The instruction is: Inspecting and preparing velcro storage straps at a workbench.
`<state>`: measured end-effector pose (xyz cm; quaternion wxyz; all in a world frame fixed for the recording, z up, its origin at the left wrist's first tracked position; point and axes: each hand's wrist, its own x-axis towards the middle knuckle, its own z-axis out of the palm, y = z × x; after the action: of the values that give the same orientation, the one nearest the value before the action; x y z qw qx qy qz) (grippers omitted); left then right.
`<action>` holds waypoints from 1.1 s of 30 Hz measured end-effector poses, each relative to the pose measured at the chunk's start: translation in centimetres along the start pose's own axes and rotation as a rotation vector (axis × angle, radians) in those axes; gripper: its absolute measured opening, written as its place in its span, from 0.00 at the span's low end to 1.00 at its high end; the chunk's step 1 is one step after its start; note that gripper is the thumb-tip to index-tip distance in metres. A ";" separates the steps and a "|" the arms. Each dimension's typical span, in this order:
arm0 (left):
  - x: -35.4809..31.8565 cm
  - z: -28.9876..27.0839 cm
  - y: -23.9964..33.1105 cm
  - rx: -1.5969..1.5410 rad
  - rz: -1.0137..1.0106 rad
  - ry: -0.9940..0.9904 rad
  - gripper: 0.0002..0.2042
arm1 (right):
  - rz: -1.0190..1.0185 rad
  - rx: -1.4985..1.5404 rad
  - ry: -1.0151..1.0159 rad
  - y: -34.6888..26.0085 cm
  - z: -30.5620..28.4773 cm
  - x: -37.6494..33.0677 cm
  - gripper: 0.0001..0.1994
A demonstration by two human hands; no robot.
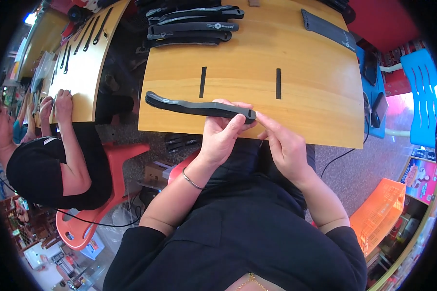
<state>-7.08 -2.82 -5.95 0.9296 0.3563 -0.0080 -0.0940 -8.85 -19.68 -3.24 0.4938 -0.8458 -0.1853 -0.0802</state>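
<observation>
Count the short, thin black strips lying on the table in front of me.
2. The left strip lies beyond the strap bundle in the left hand; the right strip lies farther right, beyond the right hand. The bundle or hands may hide more.

The left grip (218,138) holds stacked dark straps (189,107), the right grip (289,148) by their end.

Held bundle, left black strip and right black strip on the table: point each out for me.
Bundle (192,107): head view, middle of its long side.
Left strip (203,82): head view, middle of its length.
Right strip (278,83): head view, middle of its length.
</observation>
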 end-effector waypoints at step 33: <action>0.1 -0.4 -0.4 0.286 0.077 0.022 0.12 | -0.013 -0.083 -0.050 0.3 0.1 -0.7 0.25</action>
<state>-6.99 -2.87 -6.47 0.8723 0.4856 -0.0248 -0.0523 -9.38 -19.94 -3.76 0.4531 -0.8660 -0.1995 -0.0699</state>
